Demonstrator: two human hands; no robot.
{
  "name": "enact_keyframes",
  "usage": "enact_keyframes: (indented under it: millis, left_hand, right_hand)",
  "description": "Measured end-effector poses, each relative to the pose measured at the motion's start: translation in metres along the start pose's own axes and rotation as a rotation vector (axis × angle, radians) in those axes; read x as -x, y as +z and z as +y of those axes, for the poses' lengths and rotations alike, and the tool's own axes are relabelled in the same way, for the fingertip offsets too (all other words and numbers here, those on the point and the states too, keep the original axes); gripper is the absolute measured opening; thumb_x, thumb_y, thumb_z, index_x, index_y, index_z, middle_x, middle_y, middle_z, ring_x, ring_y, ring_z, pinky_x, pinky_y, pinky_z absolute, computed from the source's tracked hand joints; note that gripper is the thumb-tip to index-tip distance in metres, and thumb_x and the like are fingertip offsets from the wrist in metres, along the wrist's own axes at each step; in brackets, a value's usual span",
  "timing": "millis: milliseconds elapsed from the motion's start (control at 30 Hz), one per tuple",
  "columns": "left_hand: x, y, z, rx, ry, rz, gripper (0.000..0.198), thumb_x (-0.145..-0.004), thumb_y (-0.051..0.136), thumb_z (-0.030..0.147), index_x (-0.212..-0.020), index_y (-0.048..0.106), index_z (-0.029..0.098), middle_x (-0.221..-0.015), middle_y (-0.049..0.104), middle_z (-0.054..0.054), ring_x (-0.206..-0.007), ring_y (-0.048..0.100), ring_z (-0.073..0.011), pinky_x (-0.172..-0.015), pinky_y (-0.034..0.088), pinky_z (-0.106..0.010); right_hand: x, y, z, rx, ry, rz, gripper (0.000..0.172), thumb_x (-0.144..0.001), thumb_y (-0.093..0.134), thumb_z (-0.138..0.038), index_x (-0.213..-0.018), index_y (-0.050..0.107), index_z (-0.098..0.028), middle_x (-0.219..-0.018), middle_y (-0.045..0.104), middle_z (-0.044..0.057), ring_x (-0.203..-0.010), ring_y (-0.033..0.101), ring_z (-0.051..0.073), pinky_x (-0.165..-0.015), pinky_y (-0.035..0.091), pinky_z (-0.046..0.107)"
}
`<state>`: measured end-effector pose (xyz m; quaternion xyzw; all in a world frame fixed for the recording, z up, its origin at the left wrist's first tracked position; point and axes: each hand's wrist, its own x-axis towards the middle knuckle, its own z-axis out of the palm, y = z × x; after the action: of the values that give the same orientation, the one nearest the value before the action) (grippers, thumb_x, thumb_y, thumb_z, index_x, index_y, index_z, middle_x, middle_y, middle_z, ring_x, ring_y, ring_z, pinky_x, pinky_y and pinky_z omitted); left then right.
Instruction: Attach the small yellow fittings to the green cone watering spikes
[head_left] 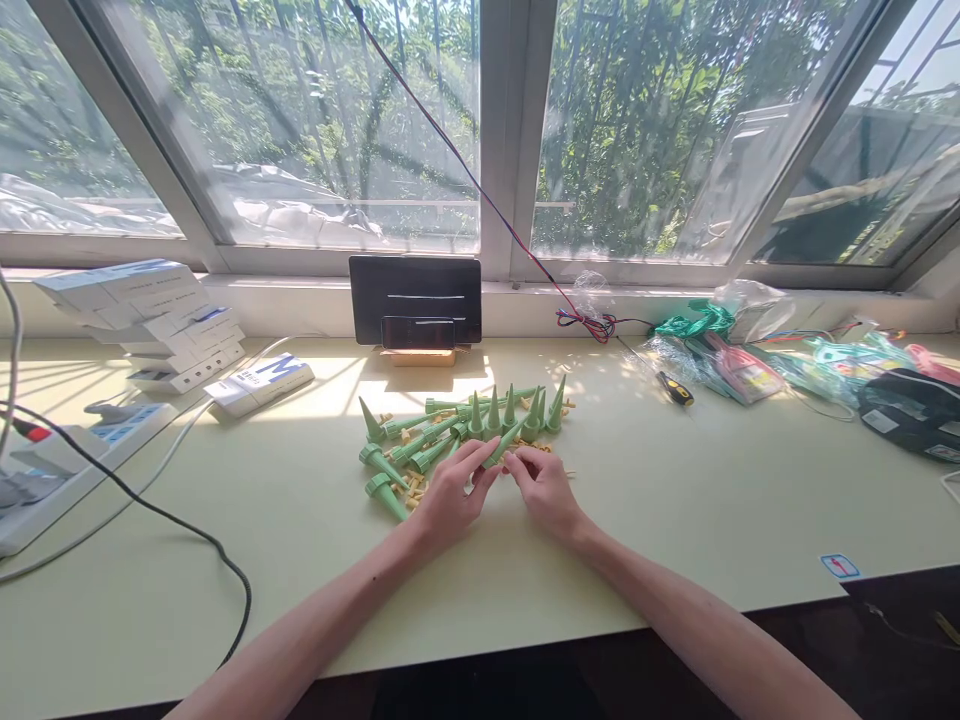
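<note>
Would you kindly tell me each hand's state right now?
Left hand: closed, holding a green spike.
Right hand: curled closed beside that spike; whether it holds anything cannot be told.

Green ribbed cone (505, 442) sits tilted, tip up, in the left hand (457, 490); similar cones (493, 414) stand or lie nearby, little tan bits (415, 492) scattered among them.

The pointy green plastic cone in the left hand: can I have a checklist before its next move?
1. Pointy green plastic cone gripped by left hand: ok.
2. Right hand close beside the cone: ok.
3. Anything inside the right hand: cannot tell, hidden.
4. Other green plastic cones all upright: not ok, several lie down.
5. Small tan pegs tidily sorted: not ok, scattered among the cones.
6. Yellow-and-black screwdriver away from both hands: ok.
</note>
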<state>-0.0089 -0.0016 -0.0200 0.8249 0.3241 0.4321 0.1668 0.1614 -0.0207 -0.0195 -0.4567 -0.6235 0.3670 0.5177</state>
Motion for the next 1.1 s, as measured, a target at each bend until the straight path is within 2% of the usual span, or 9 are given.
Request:
enact_keyframes:
  millis: [100,267,367,467,667,833,900,1000,1100]
  left_hand:
    - [0.0004,0.0001,-0.0002,0.003,-0.002,0.001,0.039,-0.096,0.053,0.019,-0.135,0.054,0.021,-0.101,0.064,-0.006,-0.082,0.063,-0.0145,-0.073,0.055,-0.028]
    - [0.0001,-0.0003,0.0002,0.012,0.014,0.003,0.041,-0.097,0.052,0.018,-0.137,0.052,0.023,-0.103,0.064,-0.007,-0.081,0.063,-0.0140,-0.072,0.055,-0.028]
    - [-0.0001,-0.0003,0.0006,0.008,0.040,0.014,0.042,-0.096,0.052,0.017,-0.138,0.051,0.024,-0.105,0.064,-0.007,-0.082,0.063,-0.0141,-0.072,0.055,-0.028]
    - [-0.0002,-0.0002,0.0008,0.004,0.052,0.017,0.043,-0.096,0.052,0.016,-0.139,0.051,0.024,-0.106,0.064,-0.007,-0.082,0.063,-0.0139,-0.073,0.055,-0.028]
    - [-0.0010,0.0000,0.0003,0.008,0.052,0.015,0.044,-0.096,0.053,0.016,-0.139,0.050,0.024,-0.102,0.064,-0.006,-0.079,0.062,-0.0131,-0.073,0.054,-0.028]
    - [-0.0008,0.0001,0.0010,-0.010,0.026,0.013,0.040,-0.097,0.053,0.019,-0.136,0.053,0.023,-0.097,0.064,-0.005,-0.073,0.060,-0.0123,-0.069,0.054,-0.027]
    - [-0.0008,-0.0001,0.0020,-0.019,0.013,0.011,0.038,-0.097,0.052,0.020,-0.135,0.054,0.023,-0.097,0.064,-0.005,-0.072,0.059,-0.0124,-0.068,0.053,-0.027]
    - [-0.0009,-0.0004,0.0028,-0.021,0.007,0.009,0.037,-0.097,0.052,0.021,-0.134,0.055,0.023,-0.098,0.064,-0.006,-0.072,0.060,-0.0127,-0.068,0.054,-0.027]
    - [-0.0011,-0.0007,0.0022,-0.023,0.007,0.009,0.037,-0.097,0.052,0.021,-0.134,0.055,0.022,-0.098,0.064,-0.006,-0.071,0.060,-0.0125,-0.068,0.054,-0.027]
  right_hand:
    - [-0.0007,0.0001,0.0022,-0.080,0.055,-0.023,0.038,-0.092,0.055,-0.044,-0.065,0.056,-0.017,-0.055,0.037,-0.004,-0.052,0.030,0.010,-0.049,0.022,0.027]
    - [-0.0028,-0.0002,0.0032,-0.418,0.294,-0.124,0.039,-0.086,0.063,-0.052,-0.068,0.058,-0.017,-0.046,0.031,-0.008,-0.043,0.023,0.007,-0.044,0.017,0.025]
    - [-0.0040,-0.0008,0.0008,-0.606,0.412,-0.183,0.040,-0.081,0.069,-0.052,-0.068,0.060,-0.016,-0.049,0.028,-0.009,-0.043,0.023,0.006,-0.044,0.014,0.024]
    - [-0.0047,-0.0013,0.0002,-0.692,0.454,-0.211,0.040,-0.079,0.073,-0.051,-0.068,0.062,-0.014,-0.052,0.026,-0.009,-0.044,0.025,0.005,-0.043,0.014,0.023]
    - [-0.0026,-0.0002,0.0051,-0.527,0.339,-0.161,0.039,-0.086,0.063,-0.051,-0.069,0.059,-0.016,-0.047,0.030,-0.009,-0.043,0.022,0.006,-0.044,0.015,0.025]
    - [0.0007,0.0005,0.0000,-0.086,0.062,-0.007,0.039,-0.092,0.055,-0.045,-0.065,0.056,-0.017,-0.054,0.036,-0.005,-0.052,0.030,0.010,-0.050,0.022,0.027]
    - [0.0014,0.0006,-0.0013,0.022,-0.020,0.036,0.040,-0.093,0.054,-0.043,-0.062,0.053,-0.017,-0.057,0.038,-0.003,-0.055,0.032,0.011,-0.052,0.024,0.027]
    - [0.0012,0.0010,0.0010,0.003,0.003,0.023,0.039,-0.093,0.053,-0.044,-0.064,0.055,-0.017,-0.057,0.039,-0.003,-0.055,0.033,0.011,-0.052,0.025,0.027]
    - [-0.0005,0.0012,0.0048,-0.185,0.148,-0.047,0.039,-0.090,0.057,-0.049,-0.067,0.058,-0.018,-0.051,0.036,-0.005,-0.048,0.029,0.010,-0.047,0.022,0.026]
